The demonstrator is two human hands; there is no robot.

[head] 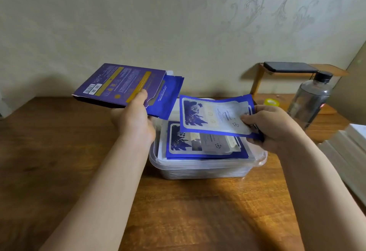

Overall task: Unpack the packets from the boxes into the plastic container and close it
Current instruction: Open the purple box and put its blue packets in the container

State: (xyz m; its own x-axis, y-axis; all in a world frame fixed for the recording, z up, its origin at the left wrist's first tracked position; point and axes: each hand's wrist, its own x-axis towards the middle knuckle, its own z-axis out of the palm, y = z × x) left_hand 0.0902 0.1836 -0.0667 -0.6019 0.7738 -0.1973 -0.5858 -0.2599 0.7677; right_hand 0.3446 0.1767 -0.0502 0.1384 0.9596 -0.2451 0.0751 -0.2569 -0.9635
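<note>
Left hand (136,119) grips the purple box (118,84); right hand (275,127) pinches a blue packet (215,116) above the seemingly half-filled plastic container (206,168).

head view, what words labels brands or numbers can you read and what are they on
No text can be read.
box: barcode, QR code and print lines, too blurred.
held packet: small print, blurred.
top packet in container: small print, blurred.
bottle: red tag, too small.
</note>
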